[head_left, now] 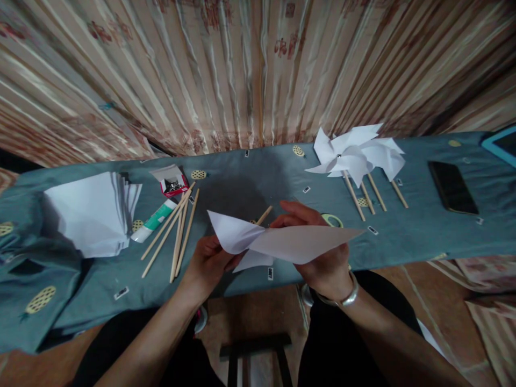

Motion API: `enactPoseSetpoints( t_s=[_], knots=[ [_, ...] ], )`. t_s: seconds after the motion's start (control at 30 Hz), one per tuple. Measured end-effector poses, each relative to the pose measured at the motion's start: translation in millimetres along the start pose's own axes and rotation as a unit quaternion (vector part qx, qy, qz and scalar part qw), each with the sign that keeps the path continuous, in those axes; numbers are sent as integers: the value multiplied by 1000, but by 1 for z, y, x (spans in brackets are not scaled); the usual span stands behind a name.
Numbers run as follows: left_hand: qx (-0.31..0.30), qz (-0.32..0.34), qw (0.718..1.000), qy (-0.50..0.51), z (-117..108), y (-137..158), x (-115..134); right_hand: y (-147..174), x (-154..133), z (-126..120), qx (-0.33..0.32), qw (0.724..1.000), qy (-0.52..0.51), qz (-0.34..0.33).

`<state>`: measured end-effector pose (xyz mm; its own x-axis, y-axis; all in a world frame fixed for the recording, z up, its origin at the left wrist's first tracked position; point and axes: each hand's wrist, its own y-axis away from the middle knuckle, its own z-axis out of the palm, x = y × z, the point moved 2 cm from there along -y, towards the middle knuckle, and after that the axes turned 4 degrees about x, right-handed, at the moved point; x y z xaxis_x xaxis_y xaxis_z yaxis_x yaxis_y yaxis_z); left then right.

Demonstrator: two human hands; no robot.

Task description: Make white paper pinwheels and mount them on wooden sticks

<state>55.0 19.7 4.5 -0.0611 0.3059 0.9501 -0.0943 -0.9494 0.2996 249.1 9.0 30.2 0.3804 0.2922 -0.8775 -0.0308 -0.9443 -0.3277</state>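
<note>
Between my two hands, above the cloth-covered table, is a white paper pinwheel (pixel 298 243) with its blades curled. My left hand (pixel 212 262) closes on its left side, the fingertips partly behind the paper. My right hand (pixel 322 260) grips it from behind on the right, with some fingers showing above the upper edge; a silver bangle (pixel 351 293) circles that wrist. The end of a wooden stick (pixel 265 215) pokes out behind the paper near the middle. Whether the stick is joined to the pinwheel is hidden.
Left on the table (pixel 242 180) are a paper stack (pixel 86 209), a glue tube (pixel 153 220), a red box of small metal pieces (pixel 173 185) and several wooden sticks (pixel 177 236). Right are finished-looking pinwheels (pixel 355 153), a tape roll (pixel 332 220) and a phone (pixel 452 186).
</note>
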Motion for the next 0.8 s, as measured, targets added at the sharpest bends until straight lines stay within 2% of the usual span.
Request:
enactPoseSetpoints(
  t_s=[0.17,0.5,0.8],
  knots=[
    [-4,-2,1000,-4,0,0,-1,-2,-2,-1,10,1000,-3,-20],
    [-20,12,1000,3,-2,1,-2,-1,0,-2,2,1000,-9,-11],
    [-36,26,999,-7,-1,2,2,-4,6,0,11,998,-53,-31]
  ],
)
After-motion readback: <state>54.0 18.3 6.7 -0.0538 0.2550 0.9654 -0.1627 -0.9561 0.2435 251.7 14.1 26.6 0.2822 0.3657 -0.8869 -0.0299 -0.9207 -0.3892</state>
